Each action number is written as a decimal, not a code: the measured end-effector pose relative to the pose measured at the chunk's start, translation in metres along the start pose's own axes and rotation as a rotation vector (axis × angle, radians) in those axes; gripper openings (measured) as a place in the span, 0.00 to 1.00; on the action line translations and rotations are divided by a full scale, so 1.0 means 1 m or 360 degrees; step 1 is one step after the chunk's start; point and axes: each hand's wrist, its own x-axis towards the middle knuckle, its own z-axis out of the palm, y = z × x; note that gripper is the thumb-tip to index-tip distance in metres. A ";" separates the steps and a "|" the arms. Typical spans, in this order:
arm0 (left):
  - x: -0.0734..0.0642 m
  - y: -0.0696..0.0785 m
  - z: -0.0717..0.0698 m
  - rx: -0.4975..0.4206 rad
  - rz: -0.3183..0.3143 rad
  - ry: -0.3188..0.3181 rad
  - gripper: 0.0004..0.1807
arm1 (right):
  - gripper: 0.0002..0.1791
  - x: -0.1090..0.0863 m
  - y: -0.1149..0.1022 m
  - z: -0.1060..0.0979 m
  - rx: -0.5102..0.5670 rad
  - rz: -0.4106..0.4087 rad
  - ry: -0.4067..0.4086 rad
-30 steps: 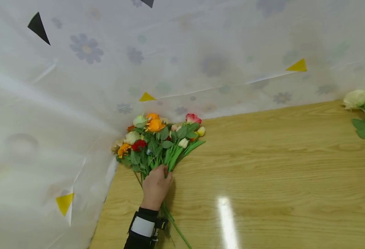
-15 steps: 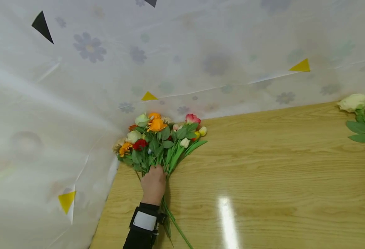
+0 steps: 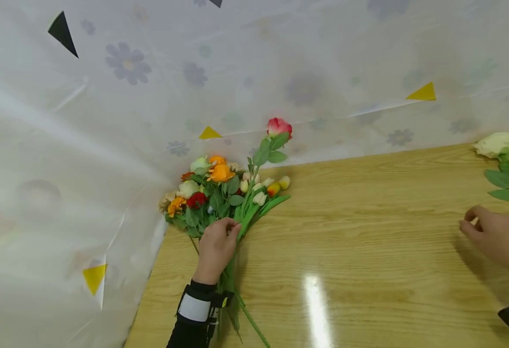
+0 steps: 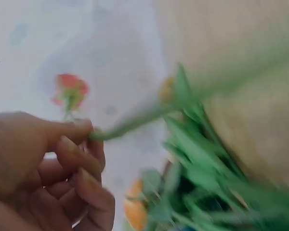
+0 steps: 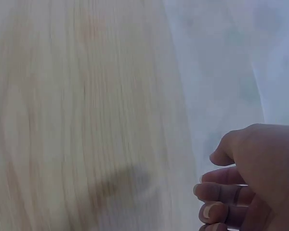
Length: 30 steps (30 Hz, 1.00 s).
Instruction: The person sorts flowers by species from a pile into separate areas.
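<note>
My left hand (image 3: pixel 217 246) pinches the green stem of a pink rose (image 3: pixel 279 127) between thumb and forefinger. The bloom stands above the rest of the bunch, against the white sheet. In the left wrist view the rose (image 4: pixel 71 91) and its stem are blurred. Beneath that hand lies a bunch of artificial flowers: orange blooms (image 3: pixel 221 172), a red flower (image 3: pixel 196 199), cream roses (image 3: pixel 188 188) and tulips (image 3: pixel 260 198). Their stems trail toward the front of the table. My right hand (image 3: pixel 500 239) hovers over the wood at the right, fingers loosely bent, holding nothing.
A white rose (image 3: pixel 498 144) with green leaves lies at the table's far right edge. Flower-patterned white sheeting (image 3: pixel 246 63) rises behind and to the left of the wooden table (image 3: pixel 367 217). Yellow triangles (image 3: pixel 422 92) are on the sheeting.
The pink rose has risen out of the bunch, lifted by my left hand. My right hand has come into view from the right.
</note>
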 end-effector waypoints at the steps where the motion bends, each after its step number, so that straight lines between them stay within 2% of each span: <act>1: 0.002 0.005 -0.002 -0.0099 0.0000 -0.0026 0.09 | 0.15 0.002 -0.010 0.000 0.0008 -0.0042 -0.0062; 4: 0.007 0.022 -0.005 -0.0357 -0.0006 -0.0097 0.10 | 0.16 0.007 -0.039 0.003 0.0088 -0.0147 -0.0177; 7: 0.011 0.036 -0.001 -0.0617 -0.0032 -0.0200 0.10 | 0.13 0.009 -0.064 0.006 0.0198 -0.0271 -0.0166; 10: 0.010 0.050 0.013 -0.0870 -0.0053 -0.0335 0.11 | 0.10 0.007 -0.091 0.011 0.0376 -0.0435 -0.0120; 12: 0.009 0.063 0.025 -0.1028 -0.0053 -0.0423 0.11 | 0.10 0.003 -0.114 0.016 0.0544 -0.0528 -0.0148; 14: 0.006 0.078 0.038 -0.1164 -0.0064 -0.0495 0.12 | 0.10 -0.003 -0.136 0.022 0.0782 -0.0612 -0.0251; 17: 0.003 0.103 0.056 -0.1332 -0.0050 -0.0597 0.11 | 0.12 -0.011 -0.163 0.028 0.1125 -0.0704 -0.0484; 19: 0.000 0.116 0.067 -0.1406 -0.0019 -0.0648 0.10 | 0.11 -0.015 -0.173 0.032 0.1303 -0.0764 -0.0608; 22: -0.003 0.129 0.078 -0.1458 0.0048 -0.0678 0.08 | 0.10 -0.018 -0.176 0.036 0.1422 -0.0816 -0.0678; 26: -0.006 0.136 0.084 -0.1468 0.0099 -0.0696 0.07 | 0.09 -0.021 -0.171 0.038 0.1456 -0.0816 -0.0716; 30: -0.007 0.133 0.085 -0.1437 0.0138 -0.0764 0.08 | 0.09 -0.025 -0.164 0.040 0.1427 -0.0824 -0.0709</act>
